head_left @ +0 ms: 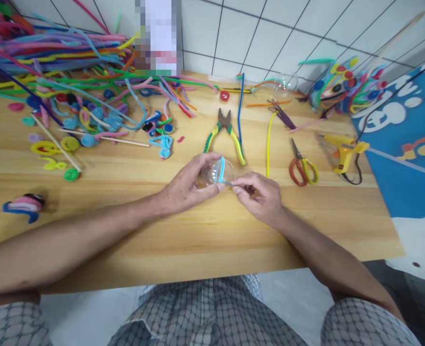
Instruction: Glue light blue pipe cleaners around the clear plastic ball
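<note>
My left hand (pixel 185 185) is curled around a clear plastic ball (pixel 218 172) just above the wooden table (pixel 198 240). A light blue pipe cleaner (pixel 221 169) runs around the ball. My right hand (pixel 261 194) is closed in a pinch on the end of that pipe cleaner at the ball's lower right. Both forearms rest on the table's near part.
Green-and-yellow pliers (pixel 225 134) lie just behind the ball. Red-and-yellow scissors (pixel 302 168), a yellow glue gun (pixel 344 151) and a yellow pipe cleaner (pixel 268 142) lie to the right. A heap of coloured pipe cleaners (pixel 71 62) fills the back left; a coiled bundle (pixel 345 86) sits back right.
</note>
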A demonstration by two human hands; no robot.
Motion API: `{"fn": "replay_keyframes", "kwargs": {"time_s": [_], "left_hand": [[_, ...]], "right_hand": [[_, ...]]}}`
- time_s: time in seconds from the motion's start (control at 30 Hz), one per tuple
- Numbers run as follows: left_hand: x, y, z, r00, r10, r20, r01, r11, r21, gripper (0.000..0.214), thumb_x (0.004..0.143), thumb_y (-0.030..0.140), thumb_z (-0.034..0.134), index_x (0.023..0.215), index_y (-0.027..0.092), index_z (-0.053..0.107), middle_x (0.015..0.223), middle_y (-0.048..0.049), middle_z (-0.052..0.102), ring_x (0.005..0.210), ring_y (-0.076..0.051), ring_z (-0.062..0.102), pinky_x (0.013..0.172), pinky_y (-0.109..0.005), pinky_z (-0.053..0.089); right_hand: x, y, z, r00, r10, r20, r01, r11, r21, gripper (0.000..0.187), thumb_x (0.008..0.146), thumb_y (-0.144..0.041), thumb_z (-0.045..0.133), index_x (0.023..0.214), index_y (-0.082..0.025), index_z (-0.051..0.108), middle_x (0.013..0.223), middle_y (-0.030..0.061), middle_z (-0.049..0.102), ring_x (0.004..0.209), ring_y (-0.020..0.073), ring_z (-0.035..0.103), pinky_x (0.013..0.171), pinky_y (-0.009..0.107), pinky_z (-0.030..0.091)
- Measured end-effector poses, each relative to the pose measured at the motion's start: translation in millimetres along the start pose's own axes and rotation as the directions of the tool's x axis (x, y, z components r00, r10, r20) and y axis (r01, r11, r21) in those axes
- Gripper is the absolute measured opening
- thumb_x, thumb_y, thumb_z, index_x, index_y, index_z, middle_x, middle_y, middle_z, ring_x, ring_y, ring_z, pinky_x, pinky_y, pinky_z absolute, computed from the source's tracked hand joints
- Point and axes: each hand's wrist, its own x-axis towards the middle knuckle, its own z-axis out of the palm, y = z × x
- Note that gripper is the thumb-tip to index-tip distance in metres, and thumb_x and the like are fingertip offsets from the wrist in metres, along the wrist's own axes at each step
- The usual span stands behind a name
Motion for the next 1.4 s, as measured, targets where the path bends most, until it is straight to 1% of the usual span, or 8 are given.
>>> {"fn": "replay_keyframes", "kwargs": {"time_s": [0.33, 0.5, 0.7, 0.93, 1.4], "left_hand": [[0.7, 3.0, -1.2, 1.000, -0.013, 0.010, 0.013, 1.000, -0.012, 0.061, 0.101, 0.046, 0.080, 0.153, 0.025, 0.055, 0.145, -0.0141, 0.069, 0.135, -0.031, 0.069, 0.120, -0.053, 0.056], [0.4, 2.5, -0.7, 1.000, 0.006, 0.011, -0.006, 1.000, 0.028, 0.061, 0.102, 0.045, 0.078, 0.154, 0.025, 0.052, 0.144, -0.0147, 0.069, 0.133, -0.029, 0.069, 0.117, -0.050, 0.057], [0.6, 4.2, -1.8, 0.999, 0.052, -0.001, -0.052, 0.995, 0.081, 0.060, 0.103, 0.043, 0.078, 0.153, 0.025, 0.052, 0.143, -0.0137, 0.069, 0.131, -0.027, 0.070, 0.114, -0.049, 0.060], [-0.4, 5.6, -2.4, 1.000, 0.019, 0.001, -0.019, 0.996, 0.084, 0.060, 0.103, 0.043, 0.078, 0.154, 0.025, 0.053, 0.145, -0.0143, 0.069, 0.131, -0.028, 0.069, 0.114, -0.048, 0.059], [0.5, 5.5, -1.9, 1.000, 0.030, -0.001, -0.030, 0.998, 0.061, 0.059, 0.102, 0.043, 0.078, 0.153, 0.026, 0.053, 0.143, -0.0132, 0.069, 0.131, -0.028, 0.069, 0.115, -0.049, 0.059]], "right_hand": [[0.7, -0.5, -0.9, 1.000, -0.001, 0.000, 0.001, 1.000, -0.016, 0.017, 0.097, -0.009, 0.071, 0.105, -0.024, 0.073, 0.080, -0.0030, 0.076, 0.059, 0.0092, 0.062, 0.056, 0.022, 0.050], [0.1, -2.0, -0.5, 1.000, 0.028, -0.001, -0.028, 0.999, -0.015, 0.019, 0.096, -0.009, 0.071, 0.104, -0.025, 0.074, 0.076, -0.0044, 0.073, 0.058, 0.0096, 0.061, 0.055, 0.023, 0.050], [-0.2, -2.0, 1.1, 1.000, 0.007, -0.009, -0.008, 1.000, -0.017, 0.018, 0.096, -0.009, 0.070, 0.103, -0.025, 0.074, 0.078, -0.0036, 0.075, 0.057, 0.0096, 0.060, 0.054, 0.023, 0.049], [-0.4, -2.2, 2.0, 1.000, 0.011, -0.016, -0.011, 1.000, -0.006, 0.021, 0.095, -0.007, 0.070, 0.104, -0.025, 0.073, 0.075, -0.0043, 0.074, 0.056, 0.0091, 0.060, 0.053, 0.021, 0.048], [-2.3, -2.0, 2.9, 1.000, 0.026, -0.011, -0.026, 1.000, -0.011, 0.019, 0.096, -0.009, 0.069, 0.104, -0.025, 0.072, 0.074, -0.0046, 0.071, 0.056, 0.0096, 0.059, 0.052, 0.023, 0.048]]}}
